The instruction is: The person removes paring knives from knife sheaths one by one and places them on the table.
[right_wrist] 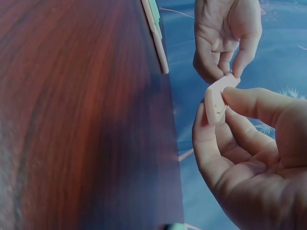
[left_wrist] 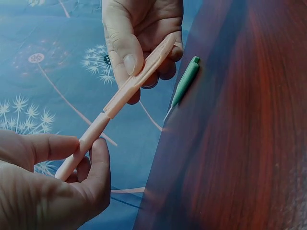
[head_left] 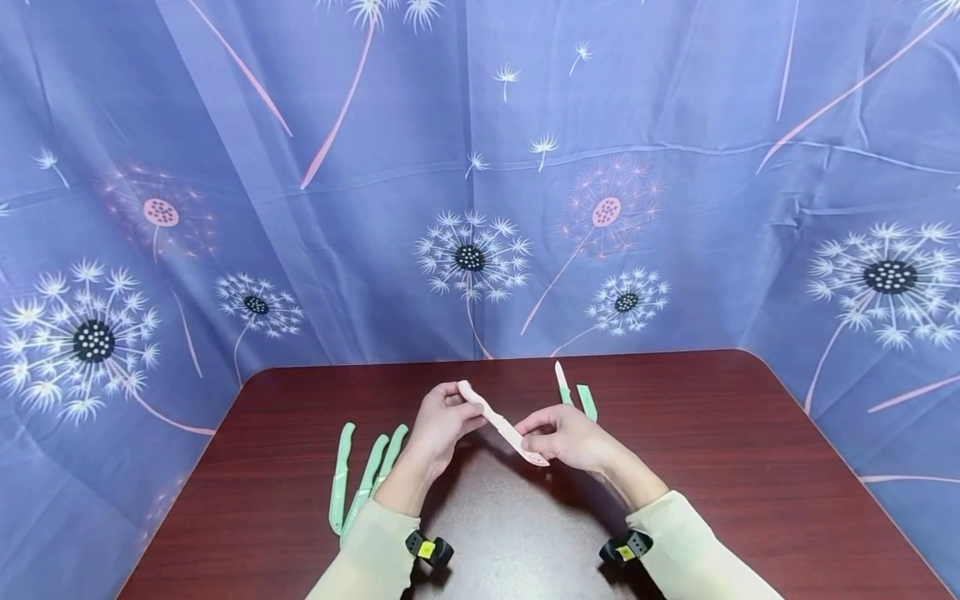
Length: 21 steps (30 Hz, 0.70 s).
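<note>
A slim pink folding razor (head_left: 501,425) is held above the table between both hands. My left hand (head_left: 459,403) pinches its upper end, and my right hand (head_left: 538,443) pinches its lower end. The left wrist view shows thumb and forefinger of the left hand (left_wrist: 85,152) closed on the razor (left_wrist: 120,98), with the right hand (left_wrist: 139,43) gripping the far part. From the right wrist I see the right hand (right_wrist: 218,112) pinching the razor's end (right_wrist: 217,96), the left hand (right_wrist: 225,40) beyond it.
Three green razors (head_left: 367,477) lie on the dark red table (head_left: 750,475) beside my left forearm. Two more razors (head_left: 576,392), one with its pale blade out, lie behind my right hand. A blue dandelion cloth (head_left: 480,167) hangs all round.
</note>
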Each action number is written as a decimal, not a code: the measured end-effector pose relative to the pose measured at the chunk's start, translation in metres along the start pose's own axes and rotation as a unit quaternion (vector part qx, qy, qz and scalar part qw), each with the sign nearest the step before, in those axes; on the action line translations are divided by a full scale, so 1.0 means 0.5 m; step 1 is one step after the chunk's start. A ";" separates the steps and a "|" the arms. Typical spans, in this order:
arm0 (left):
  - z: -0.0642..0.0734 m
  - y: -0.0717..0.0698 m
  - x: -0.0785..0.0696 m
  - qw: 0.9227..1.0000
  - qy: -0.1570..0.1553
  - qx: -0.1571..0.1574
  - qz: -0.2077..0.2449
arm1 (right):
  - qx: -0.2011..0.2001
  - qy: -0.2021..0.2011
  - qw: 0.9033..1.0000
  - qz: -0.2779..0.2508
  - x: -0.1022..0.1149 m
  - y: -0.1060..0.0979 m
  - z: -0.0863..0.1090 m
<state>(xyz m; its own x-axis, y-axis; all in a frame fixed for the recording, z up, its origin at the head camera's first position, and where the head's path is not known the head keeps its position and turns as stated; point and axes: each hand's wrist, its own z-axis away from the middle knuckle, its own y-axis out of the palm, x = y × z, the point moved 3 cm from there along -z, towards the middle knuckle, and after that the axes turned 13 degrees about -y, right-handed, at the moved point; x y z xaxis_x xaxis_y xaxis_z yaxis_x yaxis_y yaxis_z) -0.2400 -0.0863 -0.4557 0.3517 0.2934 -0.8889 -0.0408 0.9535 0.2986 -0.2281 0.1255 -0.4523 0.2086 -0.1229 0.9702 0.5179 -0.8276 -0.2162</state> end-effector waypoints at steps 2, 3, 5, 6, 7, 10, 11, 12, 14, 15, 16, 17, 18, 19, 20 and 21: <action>0.003 0.001 -0.001 1.000 0.005 0.004 -0.005 | 0.006 -0.011 1.000 0.021 0.005 -0.004 0.001; 0.004 0.002 -0.001 1.000 0.006 0.006 -0.009 | 0.009 -0.017 0.999 0.032 0.006 -0.007 0.002; 0.008 0.002 -0.002 0.999 0.014 0.012 -0.026 | 0.016 -0.027 0.998 0.053 0.009 -0.011 0.003; 0.009 0.002 -0.002 0.999 0.017 0.014 -0.037 | 0.018 -0.032 0.997 0.061 0.009 -0.013 0.003; 0.010 0.002 -0.002 0.999 0.018 0.015 -0.049 | 0.020 -0.035 0.997 0.070 0.009 -0.015 0.004; 0.014 -0.001 -0.003 0.995 0.032 0.018 -0.090 | 0.024 -0.043 0.994 0.097 0.009 -0.021 0.005; 0.015 -0.001 -0.003 0.994 0.037 0.017 -0.105 | 0.023 -0.045 0.993 0.110 0.008 -0.023 0.005; 0.015 -0.003 -0.003 0.992 0.042 0.015 -0.119 | 0.023 -0.047 0.991 0.121 0.008 -0.025 0.006; 0.016 -0.005 -0.004 0.986 0.058 0.010 -0.153 | 0.023 -0.052 0.988 0.147 0.008 -0.028 0.006; 0.018 -0.005 -0.005 0.982 0.067 0.003 -0.176 | 0.023 -0.054 0.985 0.162 0.009 -0.030 0.006; 0.020 -0.006 -0.007 0.976 0.076 -0.006 -0.203 | 0.022 -0.057 0.983 0.173 0.011 -0.031 0.007; 0.024 -0.006 -0.009 0.969 0.089 -0.014 -0.232 | 0.022 -0.061 0.981 0.185 0.012 -0.032 0.008; 0.028 -0.006 -0.012 0.958 0.102 -0.026 -0.265 | 0.021 -0.065 0.978 0.196 0.015 -0.033 0.009; 0.032 -0.006 -0.015 0.947 0.116 -0.037 -0.298 | 0.021 -0.073 0.975 0.208 0.018 -0.033 0.009; 0.036 -0.006 -0.018 0.933 0.131 -0.049 -0.332 | 0.021 -0.079 0.973 0.217 0.022 -0.033 0.010; 0.039 -0.005 -0.021 0.919 0.146 -0.058 -0.362 | 0.021 -0.086 0.970 0.227 0.026 -0.032 0.012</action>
<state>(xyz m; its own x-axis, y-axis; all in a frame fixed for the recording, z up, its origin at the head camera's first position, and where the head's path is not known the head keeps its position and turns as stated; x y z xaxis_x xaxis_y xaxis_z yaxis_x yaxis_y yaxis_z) -0.2253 -0.0933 -0.4403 0.0612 -0.4317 -0.9000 0.0000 0.9016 -0.4325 -0.2289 0.1405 -0.4368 0.5574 -0.3732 0.7416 0.3726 -0.6858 -0.6252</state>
